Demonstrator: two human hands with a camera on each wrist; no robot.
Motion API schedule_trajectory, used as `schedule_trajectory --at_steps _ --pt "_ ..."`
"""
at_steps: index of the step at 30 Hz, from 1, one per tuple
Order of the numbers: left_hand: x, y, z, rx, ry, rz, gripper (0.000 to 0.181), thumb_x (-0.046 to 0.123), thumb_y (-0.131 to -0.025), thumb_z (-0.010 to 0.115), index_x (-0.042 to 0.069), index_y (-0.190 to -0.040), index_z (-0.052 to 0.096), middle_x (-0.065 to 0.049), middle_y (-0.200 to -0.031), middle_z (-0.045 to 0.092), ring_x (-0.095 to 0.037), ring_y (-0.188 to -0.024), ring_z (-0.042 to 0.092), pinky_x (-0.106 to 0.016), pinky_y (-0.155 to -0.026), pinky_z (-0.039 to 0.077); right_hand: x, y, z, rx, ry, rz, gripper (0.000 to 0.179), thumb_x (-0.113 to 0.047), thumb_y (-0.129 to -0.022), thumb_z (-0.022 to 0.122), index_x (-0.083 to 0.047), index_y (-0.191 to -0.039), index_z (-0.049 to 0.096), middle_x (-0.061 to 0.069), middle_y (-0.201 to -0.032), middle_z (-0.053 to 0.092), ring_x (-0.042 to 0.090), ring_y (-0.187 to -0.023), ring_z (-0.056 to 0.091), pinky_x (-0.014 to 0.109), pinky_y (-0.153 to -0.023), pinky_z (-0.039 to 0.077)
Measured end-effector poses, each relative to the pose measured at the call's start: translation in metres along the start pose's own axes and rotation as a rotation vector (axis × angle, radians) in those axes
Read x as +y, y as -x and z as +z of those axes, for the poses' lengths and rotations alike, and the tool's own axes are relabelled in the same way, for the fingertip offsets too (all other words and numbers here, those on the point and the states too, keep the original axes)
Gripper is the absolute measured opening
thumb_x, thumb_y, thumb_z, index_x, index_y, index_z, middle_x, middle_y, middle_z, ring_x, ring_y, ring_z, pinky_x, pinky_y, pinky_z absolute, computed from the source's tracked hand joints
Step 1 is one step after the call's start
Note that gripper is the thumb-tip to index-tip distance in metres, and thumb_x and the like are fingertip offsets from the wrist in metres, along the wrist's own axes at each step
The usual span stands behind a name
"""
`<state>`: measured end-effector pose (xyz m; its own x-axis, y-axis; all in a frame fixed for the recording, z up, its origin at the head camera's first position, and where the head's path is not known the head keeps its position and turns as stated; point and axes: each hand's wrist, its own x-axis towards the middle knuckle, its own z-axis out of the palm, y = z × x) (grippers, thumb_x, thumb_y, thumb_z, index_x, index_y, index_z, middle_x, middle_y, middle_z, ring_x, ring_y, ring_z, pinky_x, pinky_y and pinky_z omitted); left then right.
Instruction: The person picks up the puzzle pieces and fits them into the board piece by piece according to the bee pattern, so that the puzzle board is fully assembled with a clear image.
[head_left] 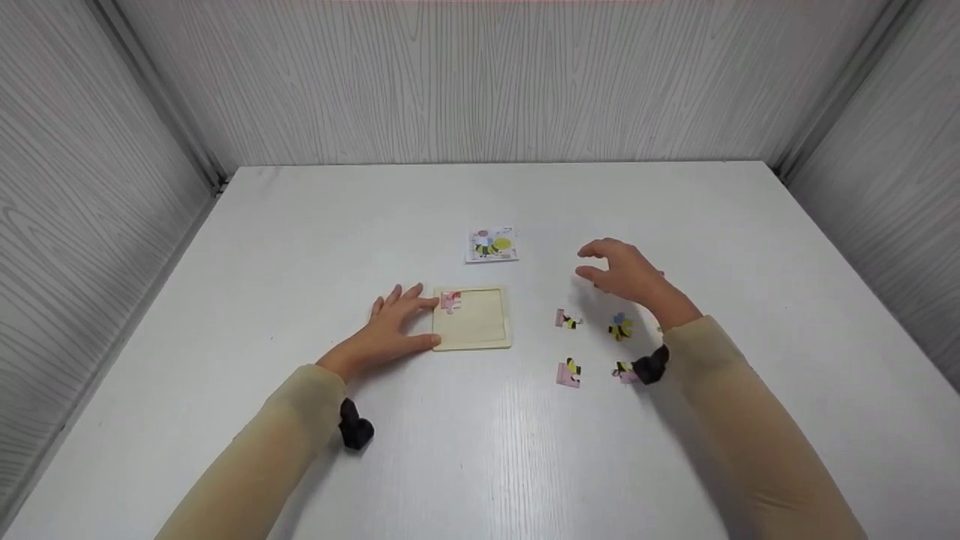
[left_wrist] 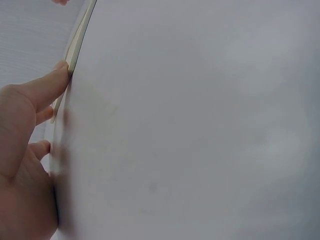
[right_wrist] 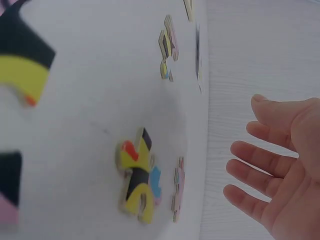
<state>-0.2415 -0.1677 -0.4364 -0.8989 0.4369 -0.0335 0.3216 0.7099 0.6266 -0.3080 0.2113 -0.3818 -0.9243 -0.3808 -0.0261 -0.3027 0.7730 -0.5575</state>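
Note:
My left hand has its fingers spread, with thumb tip and index fingertip at the left edge of a shallow wooden puzzle tray. In the left wrist view the thumb rests against the tray's rim. One pink puzzle piece lies in the tray's upper left corner. Above the loose pieces on the right hovers my right hand, fingers loosely bent and holding nothing. Below it lie a yellow, black and blue piece and a pink, black and yellow piece.
Nearer me are another pink and yellow piece and one partly covered by the black wrist camera. More pieces are partly hidden by the right arm. A square bee picture lies behind the tray. Wood-grain panels enclose the white table.

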Motion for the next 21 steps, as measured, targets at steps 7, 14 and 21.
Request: schedule_trajectory --at_steps 7,14,21 --pt "0.000 0.000 0.001 -0.011 0.003 -0.022 0.065 0.046 -0.086 0.061 0.017 -0.140 0.042 -0.011 -0.154 0.014 -0.032 -0.140 -0.004 -0.051 -0.108 -0.010 0.017 0.009 -0.009 0.008 0.002 0.024 0.042 -0.027 -0.094 0.056 -0.002 -0.127 0.052 0.020 -0.130 0.046 0.035 -0.119 0.044 0.050 -0.096 0.037" --pt "0.001 -0.001 0.002 -0.011 -0.001 -0.010 0.066 0.046 -0.085 0.062 0.017 -0.141 0.041 -0.011 -0.154 0.014 -0.033 -0.140 -0.004 -0.052 -0.107 -0.010 0.033 0.016 -0.015 0.004 0.038 0.038 0.040 -0.025 -0.093 0.057 0.000 -0.124 0.053 0.020 -0.128 0.049 0.038 -0.120 0.042 0.053 -0.098 0.033" --pt "0.001 0.000 0.000 -0.012 -0.006 -0.024 0.067 0.047 -0.085 0.062 0.017 -0.141 0.041 -0.011 -0.154 0.014 -0.032 -0.140 -0.004 -0.051 -0.108 -0.010 0.040 0.016 -0.016 -0.054 0.068 0.111 0.040 -0.024 -0.093 0.058 -0.002 -0.126 0.053 0.020 -0.134 0.046 0.037 -0.127 0.035 0.054 -0.103 0.027"
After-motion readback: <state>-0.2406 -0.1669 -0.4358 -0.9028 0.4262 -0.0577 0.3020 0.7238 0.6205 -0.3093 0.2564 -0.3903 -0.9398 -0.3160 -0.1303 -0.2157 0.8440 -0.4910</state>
